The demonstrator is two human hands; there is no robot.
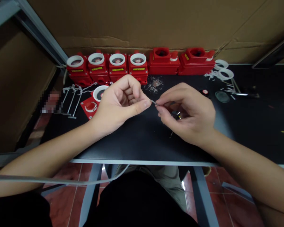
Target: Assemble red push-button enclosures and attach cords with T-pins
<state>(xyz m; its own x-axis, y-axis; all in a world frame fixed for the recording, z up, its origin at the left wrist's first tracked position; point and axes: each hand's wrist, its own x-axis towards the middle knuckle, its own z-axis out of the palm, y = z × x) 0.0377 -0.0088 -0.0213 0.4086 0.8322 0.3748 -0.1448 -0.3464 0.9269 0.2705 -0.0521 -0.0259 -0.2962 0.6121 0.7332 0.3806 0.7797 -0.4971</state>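
Above the black tabletop, a small thin metal piece (153, 102) spans the gap between my two hands. The thumb and index finger of my left hand (126, 104) pinch one end, with the other fingers curled. From the other side, my right hand (186, 112) grips it between thumb and fingertips. A dark tool with a yellow spot (178, 116) shows partly under my right palm; whether it is held there or lies on the table I cannot tell. Behind my left wrist lies a red cover plate (86, 107) beside a white ring (98, 93), both partly hidden.
Several red housings (118, 67) line the back of the black table (132, 148) against cardboard (156, 25). Metal T-shaped rods (73, 105) lie at left. White shavings (155, 84) are scattered mid-table. White rings (226, 74) and a glass disc (222, 96) rest at right. A cable (97, 182) crosses in front.
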